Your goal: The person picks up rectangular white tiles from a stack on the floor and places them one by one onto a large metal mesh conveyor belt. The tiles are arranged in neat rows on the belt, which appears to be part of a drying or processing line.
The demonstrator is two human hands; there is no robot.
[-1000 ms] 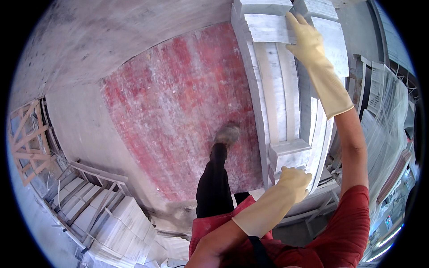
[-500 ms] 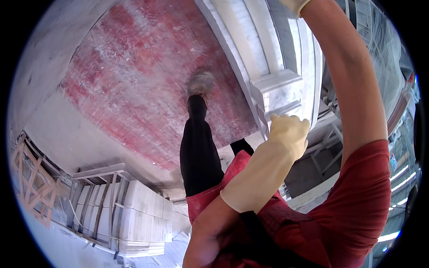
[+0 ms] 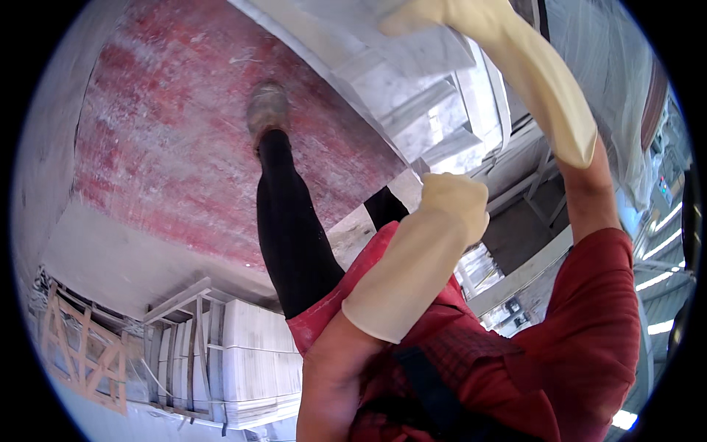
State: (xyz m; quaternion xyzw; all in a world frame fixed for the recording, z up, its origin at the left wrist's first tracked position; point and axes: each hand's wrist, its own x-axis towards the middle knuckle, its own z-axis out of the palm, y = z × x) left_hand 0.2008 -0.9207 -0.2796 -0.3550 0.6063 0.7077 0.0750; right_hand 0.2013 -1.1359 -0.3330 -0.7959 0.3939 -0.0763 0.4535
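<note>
Both my hands wear long cream rubber gloves. My left hand [image 3: 455,200] is closed at the lower corner of a pale grey-veined stone slab [image 3: 335,33]; its fingers curl at the slab's edge. Higher up, my right hand [image 3: 449,13] reaches across at the slab's upper part, one digit stretched out over the pale surface. Its other fingers are blurred and partly cut off by the picture's top edge. Behind the slab stand more white slabs [image 3: 492,77] in a row, with short stone pieces [image 3: 427,110] near their end.
A dusty red board [image 3: 169,140] lies under my shoe [image 3: 267,107]. At the lower left are strapped white slabs [image 3: 258,353] in a wooden frame and a wooden crate [image 3: 88,353]. Metal framing [image 3: 534,173] and clear plastic sheeting [image 3: 604,66] are at the right.
My right hand has come down into view at the slab's upper part. The pale slab now leans out over the row. My left hand has shifted slightly left, and the view has turned.
</note>
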